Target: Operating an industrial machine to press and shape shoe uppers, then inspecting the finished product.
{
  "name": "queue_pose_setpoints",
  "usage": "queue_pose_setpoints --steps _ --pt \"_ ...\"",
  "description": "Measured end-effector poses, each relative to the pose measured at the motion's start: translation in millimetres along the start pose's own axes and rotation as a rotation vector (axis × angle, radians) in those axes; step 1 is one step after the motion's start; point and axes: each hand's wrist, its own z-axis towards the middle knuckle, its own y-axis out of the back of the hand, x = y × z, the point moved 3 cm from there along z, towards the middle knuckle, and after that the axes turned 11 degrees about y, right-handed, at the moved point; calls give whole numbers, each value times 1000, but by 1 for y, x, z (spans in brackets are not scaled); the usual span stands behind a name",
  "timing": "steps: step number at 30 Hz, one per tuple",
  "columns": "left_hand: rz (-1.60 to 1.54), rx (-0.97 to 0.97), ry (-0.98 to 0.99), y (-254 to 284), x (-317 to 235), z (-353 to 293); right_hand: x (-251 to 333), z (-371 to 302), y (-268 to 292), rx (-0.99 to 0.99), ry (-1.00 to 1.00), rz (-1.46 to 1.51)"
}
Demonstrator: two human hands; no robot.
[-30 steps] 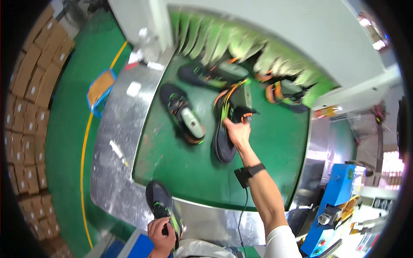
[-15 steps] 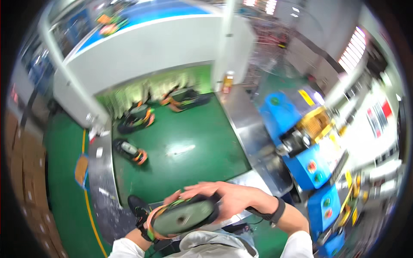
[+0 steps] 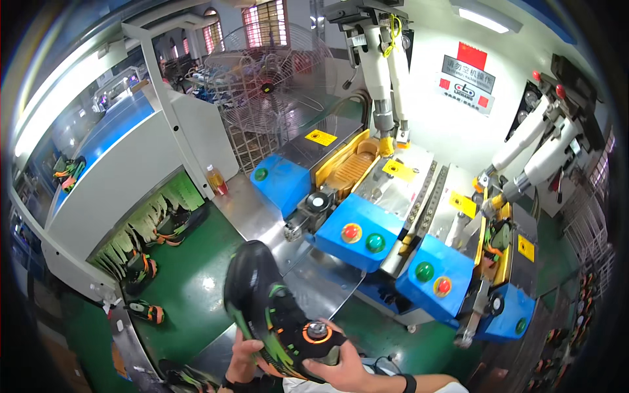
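Note:
A black sports shoe [image 3: 275, 314] with green and orange patterning is held up in front of me, toe pointing away. A round silver piece ringed in orange sits on it near my right hand. My left hand [image 3: 246, 360] grips its side from the left, thumb along the edge. My right hand [image 3: 341, 367] is wrapped round the near end on the right, the thumb lying on the shoe. Parts of the fingers are hidden behind it.
Several similar shoes lie on the green conveyor [image 3: 190, 262] at the left. To the right is a pressing machine with blue button boxes [image 3: 360, 232], a yellow cradle [image 3: 354, 171] and another shoe [image 3: 501, 239] clamped in it. A bottle [image 3: 216, 180] stands on the metal ledge.
My view has swung right from the conveyor to the machine. The shoe has been raised and turned, so its dark toe now points away. Both hands still hold it.

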Motion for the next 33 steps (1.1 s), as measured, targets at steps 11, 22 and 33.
queue_pose_setpoints --steps 11,22,33 --pt "-400 -229 246 -33 57 182 -13 95 132 -270 -196 -102" --pt "1368 -285 -72 169 175 223 4 384 190 -671 -577 141" --pt "1489 -134 -49 198 210 199 -58 538 251 -752 -439 -736"
